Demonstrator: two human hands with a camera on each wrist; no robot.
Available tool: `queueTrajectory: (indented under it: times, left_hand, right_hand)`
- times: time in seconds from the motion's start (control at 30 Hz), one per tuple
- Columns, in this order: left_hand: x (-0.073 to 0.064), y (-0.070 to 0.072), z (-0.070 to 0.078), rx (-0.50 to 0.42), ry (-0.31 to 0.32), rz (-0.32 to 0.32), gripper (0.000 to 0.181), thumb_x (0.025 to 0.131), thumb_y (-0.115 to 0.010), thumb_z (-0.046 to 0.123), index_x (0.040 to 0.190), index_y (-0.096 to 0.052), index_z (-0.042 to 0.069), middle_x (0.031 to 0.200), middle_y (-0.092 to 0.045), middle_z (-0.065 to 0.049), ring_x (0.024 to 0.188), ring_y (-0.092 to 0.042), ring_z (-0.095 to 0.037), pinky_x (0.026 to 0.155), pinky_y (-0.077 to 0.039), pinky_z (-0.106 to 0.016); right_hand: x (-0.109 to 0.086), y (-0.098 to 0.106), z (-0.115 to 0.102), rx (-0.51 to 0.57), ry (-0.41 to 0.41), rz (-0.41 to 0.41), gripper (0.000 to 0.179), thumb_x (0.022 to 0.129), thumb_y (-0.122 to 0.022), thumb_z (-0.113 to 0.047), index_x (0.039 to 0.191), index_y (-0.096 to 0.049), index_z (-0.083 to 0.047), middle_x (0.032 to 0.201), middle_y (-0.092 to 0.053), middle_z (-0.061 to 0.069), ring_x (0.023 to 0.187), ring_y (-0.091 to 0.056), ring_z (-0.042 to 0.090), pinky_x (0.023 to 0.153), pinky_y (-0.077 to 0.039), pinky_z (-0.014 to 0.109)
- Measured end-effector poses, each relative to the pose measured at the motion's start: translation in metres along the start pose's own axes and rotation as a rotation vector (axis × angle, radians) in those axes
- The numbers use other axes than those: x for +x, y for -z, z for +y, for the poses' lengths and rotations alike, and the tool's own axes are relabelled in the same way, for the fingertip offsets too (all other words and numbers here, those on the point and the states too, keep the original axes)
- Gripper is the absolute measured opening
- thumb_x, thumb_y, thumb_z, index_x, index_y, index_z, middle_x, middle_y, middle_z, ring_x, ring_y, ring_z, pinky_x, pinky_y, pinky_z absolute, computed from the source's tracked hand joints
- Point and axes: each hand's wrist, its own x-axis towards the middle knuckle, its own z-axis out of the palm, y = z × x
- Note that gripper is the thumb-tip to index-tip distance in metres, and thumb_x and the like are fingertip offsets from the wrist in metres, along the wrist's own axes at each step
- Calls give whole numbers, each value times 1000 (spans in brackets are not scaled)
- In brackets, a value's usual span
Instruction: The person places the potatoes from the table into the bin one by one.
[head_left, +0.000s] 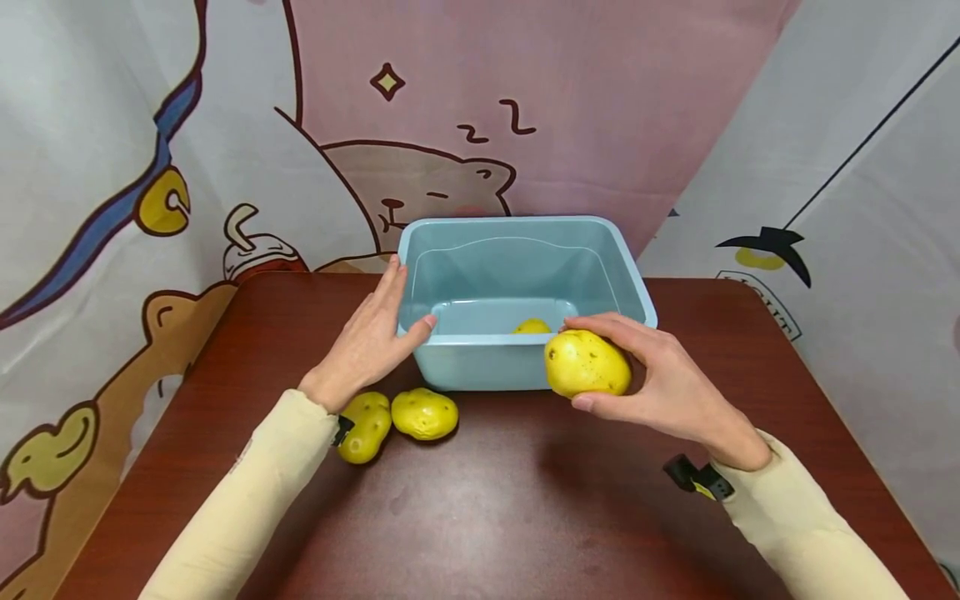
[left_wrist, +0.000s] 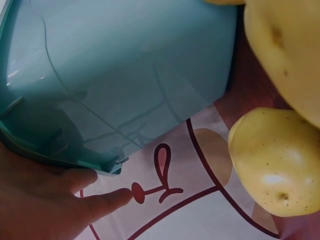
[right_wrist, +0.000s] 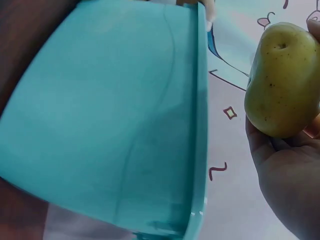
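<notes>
A light blue plastic tub [head_left: 480,364] stands toward the back of the table. My left hand [head_left: 369,337] rests on its left front corner, fingers straight along the outer side and thumb at the rim. In my right hand [head_left: 663,379] is a yellow potato [head_left: 587,364], gripped between thumb and fingers, at the tub's front right rim. The right wrist view also has this held potato [right_wrist: 282,80] beside the tub's wall [right_wrist: 100,110]. Inside the tub another potato [head_left: 532,326] shows partly above the front rim. Two more potatoes, one oblong [head_left: 365,427] and one rounder [head_left: 425,414], lie near my left wrist.
The dark red-brown table [head_left: 480,517] extends in front of the tub and to both sides. A cloth backdrop [head_left: 600,100] printed with cartoon animals hangs behind it. Both wrists carry small black devices, one of them the right wrist device [head_left: 697,477].
</notes>
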Motion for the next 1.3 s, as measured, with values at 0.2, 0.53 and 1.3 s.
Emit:
queueTrajectory:
  times: [0.2, 0.53, 1.3]
  left_hand:
    - [-1, 0, 0, 0, 0, -1, 95, 101, -46, 63, 166, -8, 5, 173, 7, -2, 156, -17, -37, 123, -20, -57]
    - [-1, 0, 0, -3, 2, -4, 95, 101, -45, 63, 166, -7, 6, 173, 7, -1, 157, -17, -36, 123, -20, -57]
    - [0, 0, 0, 15, -2, 1, 95, 101, -45, 63, 166, -8, 4, 173, 6, -2, 156, -20, -37, 123, -22, -58]
  right_hand:
    - [10, 9, -4, 0, 15, 29, 79, 73, -94, -8, 144, -61, -22, 131, -65, -8, 105, -61, 12, 79, -55, 21]
    - [31, 20, -9, -68, -17, 86, 77, 77, -92, -12, 146, -60, -23, 136, -64, -4, 111, -57, 10, 83, -52, 19]
    - [95, 11, 23, -146, -129, -41, 73, 84, -86, -38, 148, -58, -16, 138, -64, 2, 112, -57, 20, 85, -49, 42]
